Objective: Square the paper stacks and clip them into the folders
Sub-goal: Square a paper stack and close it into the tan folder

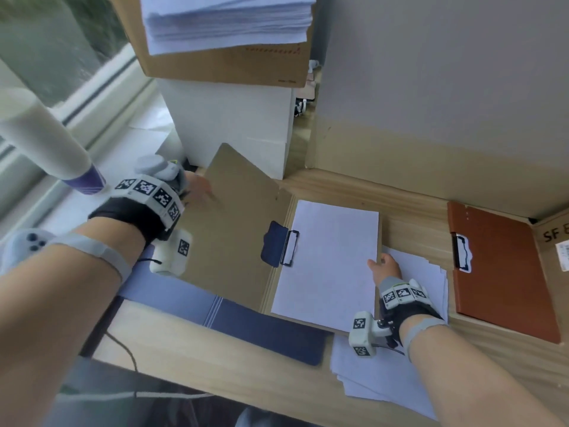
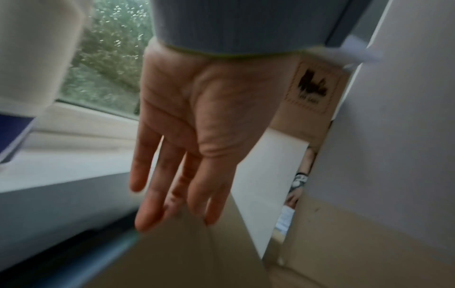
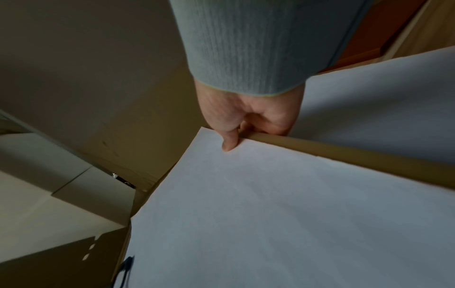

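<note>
Kraft-brown board lines the open folder, which lies across the middle of the wooden bench with its navy outer cover showing along the near edge. At the left edge of the bench the left hand reaches to the far corner of the raised left flap; in the left wrist view its fingers are straight and loosely spread, the tips at the flap's edge, gripping nothing. A black clip sits at the spine, holding a squared paper stack on the right flap. The right hand pinches the right edge of that flap and stack, thumb on top of the paper, the other fingers curled beneath the board. Loose sheets lie fanned under that wrist toward the near right edge. Farther right a closed orange-brown folder rests with its own clip. At the right corner a cardboard box shows the letters "SF"; the rest is cut off. Behind, at the far edge, a tall pile of paper sits on a brown carton whose small print is unreadable.
</note>
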Available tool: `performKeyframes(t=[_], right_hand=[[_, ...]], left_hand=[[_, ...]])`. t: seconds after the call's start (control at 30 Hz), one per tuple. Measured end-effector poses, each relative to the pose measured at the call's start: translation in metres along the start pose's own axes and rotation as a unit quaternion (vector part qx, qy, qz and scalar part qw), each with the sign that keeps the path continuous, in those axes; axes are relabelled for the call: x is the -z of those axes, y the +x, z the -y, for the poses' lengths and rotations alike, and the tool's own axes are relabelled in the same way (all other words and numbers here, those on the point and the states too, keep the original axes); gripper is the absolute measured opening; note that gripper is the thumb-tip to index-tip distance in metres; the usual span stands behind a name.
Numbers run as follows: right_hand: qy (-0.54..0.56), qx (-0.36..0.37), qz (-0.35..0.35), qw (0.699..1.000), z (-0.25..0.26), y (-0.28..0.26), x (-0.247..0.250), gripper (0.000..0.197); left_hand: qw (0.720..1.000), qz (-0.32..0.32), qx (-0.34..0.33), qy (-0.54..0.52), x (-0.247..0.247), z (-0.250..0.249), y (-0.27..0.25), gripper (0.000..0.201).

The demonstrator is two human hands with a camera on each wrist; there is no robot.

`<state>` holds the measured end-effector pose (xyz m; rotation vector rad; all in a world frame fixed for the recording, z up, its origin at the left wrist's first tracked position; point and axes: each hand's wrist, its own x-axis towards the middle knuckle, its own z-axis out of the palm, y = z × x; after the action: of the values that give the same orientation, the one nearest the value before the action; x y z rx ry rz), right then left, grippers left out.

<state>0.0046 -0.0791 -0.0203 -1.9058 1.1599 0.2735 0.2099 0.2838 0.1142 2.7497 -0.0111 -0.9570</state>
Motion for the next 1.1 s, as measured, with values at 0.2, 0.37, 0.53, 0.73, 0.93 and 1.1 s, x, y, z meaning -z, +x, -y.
performKeyframes(t=[0.2, 0.37, 0.53, 0.73, 0.93, 1.1], right_hand=[[0.044, 0.009, 0.029, 0.999, -0.003, -0.006, 0.010, 0.051], [0.110, 0.000, 0.098, 0.989, -0.007, -0.017, 0.017, 0.056], [0.218, -0.053, 0.155, 0.962, -0.021, -0.026, 0.032, 0.038], [0.260, -0.048, 0.239, 0.934, -0.037, -0.028, 0.045, 0.042], [0.229, 0.017, 0.232, 0.945, -0.036, -0.028, 0.039, 0.055], [0.189, 0.052, 0.143, 0.970, -0.030, -0.026, 0.046, 0.052]], left_hand=[[0.976, 0.060, -0.196, 0.070, 0.025, -0.078, -0.064, 0.036], [0.927, 0.041, -0.355, 0.112, -0.023, -0.155, -0.091, 0.027], [0.872, 0.056, -0.444, 0.199, -0.101, -0.223, -0.094, 0.035], [0.851, 0.071, -0.402, 0.330, -0.171, -0.252, -0.095, 0.046], [0.850, 0.060, -0.371, 0.368, -0.194, -0.249, -0.091, 0.050], [0.895, 0.000, -0.338, 0.291, -0.189, -0.250, -0.086, 0.047]])
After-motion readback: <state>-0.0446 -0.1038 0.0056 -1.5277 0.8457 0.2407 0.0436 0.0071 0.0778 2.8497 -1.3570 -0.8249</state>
